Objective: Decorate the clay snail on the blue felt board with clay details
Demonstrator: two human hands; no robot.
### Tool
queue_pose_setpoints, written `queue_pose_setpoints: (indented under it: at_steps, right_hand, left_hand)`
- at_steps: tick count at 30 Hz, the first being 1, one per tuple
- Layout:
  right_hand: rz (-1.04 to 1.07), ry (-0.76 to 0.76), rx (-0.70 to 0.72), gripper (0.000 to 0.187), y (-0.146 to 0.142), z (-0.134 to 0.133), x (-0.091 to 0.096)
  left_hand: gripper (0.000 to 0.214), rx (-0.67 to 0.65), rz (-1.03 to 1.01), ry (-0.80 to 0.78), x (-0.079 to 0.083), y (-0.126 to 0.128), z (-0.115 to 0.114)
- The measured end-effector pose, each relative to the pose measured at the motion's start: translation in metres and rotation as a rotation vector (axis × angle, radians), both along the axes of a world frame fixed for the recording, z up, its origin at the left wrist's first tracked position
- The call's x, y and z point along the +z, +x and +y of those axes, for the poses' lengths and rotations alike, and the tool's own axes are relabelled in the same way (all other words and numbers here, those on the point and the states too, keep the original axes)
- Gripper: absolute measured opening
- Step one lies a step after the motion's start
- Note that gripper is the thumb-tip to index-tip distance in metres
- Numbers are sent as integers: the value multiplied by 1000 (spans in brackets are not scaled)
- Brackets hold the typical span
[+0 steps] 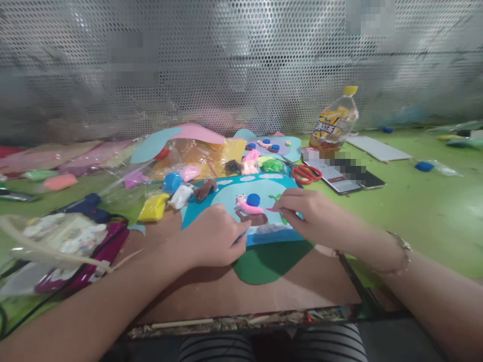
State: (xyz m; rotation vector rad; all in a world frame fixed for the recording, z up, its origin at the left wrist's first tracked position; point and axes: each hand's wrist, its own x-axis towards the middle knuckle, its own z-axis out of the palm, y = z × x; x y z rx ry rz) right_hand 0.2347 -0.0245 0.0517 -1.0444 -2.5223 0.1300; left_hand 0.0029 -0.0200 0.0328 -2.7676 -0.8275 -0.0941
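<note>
A blue card bears a clay picture: a pink snail body with a round blue shell, over a brown clay patch. My left hand rests on the card's near left part, index finger stretched out to the brown clay and nothing seen in its grasp. At the right side, my right hand pinches a thin, pointed pink tool, its tip towards the snail's tail. Green clay sits partly hidden by that hand. A dark green sheet lies under the card's near edge.
Clay packets, including a yellow one, lie left of the card. Red-handled scissors, phones and a drink bottle are at the right. Another clay picture lies behind. A brown board is beneath; a perforated metal wall stands behind.
</note>
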Motion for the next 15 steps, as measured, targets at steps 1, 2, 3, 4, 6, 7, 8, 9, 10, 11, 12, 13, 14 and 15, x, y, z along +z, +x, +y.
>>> queue_pose_setpoints:
  at_steps: [1,2,3,4,6,7,8,9,10,11,12,13,14,15]
  right_hand:
    - [6,5,0,27,0,0,0]
    - [12,9,0,27,1,1,0]
    - [16,11,1,27,1,1,0]
    - [20,14,3,27,1,2,0]
    - [25,17,8,27,2,3,0]
    - [28,19,8,26,2,3,0]
    - [27,18,6,26,2,3,0]
    - [26,17,5,26,2,3,0]
    - [24,15,5,26,2,3,0]
    - [23,14,5,26,2,2,0]
    - [23,15,5,26,2,2,0]
    - [23,15,6,26,2,2,0]
    - [26,17,6,26,2,2,0]
    - [29,19,5,26,2,2,1]
  left_hand:
    - [36,-4,-8,-1,0,0,0]
    - [36,-5,-8,-4,0,-1,1]
    - [36,-4,-1,-8,0,-1,1]
    - [36,1,13,-11,0,-1,1]
    - [37,0,36,-4,0,-1,2]
    - [38,-9,35,3,0,-1,2]
    - [39,-23,27,7,-1,-1,2]
    - [41,-39,21,5,-2,-1,2]
    - [42,-49,18,0,-2,-1,2]
    - [43,-53,24,-9,-3,0,2]
    - [42,-51,36,-17,-3,0,1]
    - [42,-49,50,-22,-3,1,1]
    - [42,-48,62,-23,-3,1,1]
    - [43,-51,69,-20,-3,1,1]
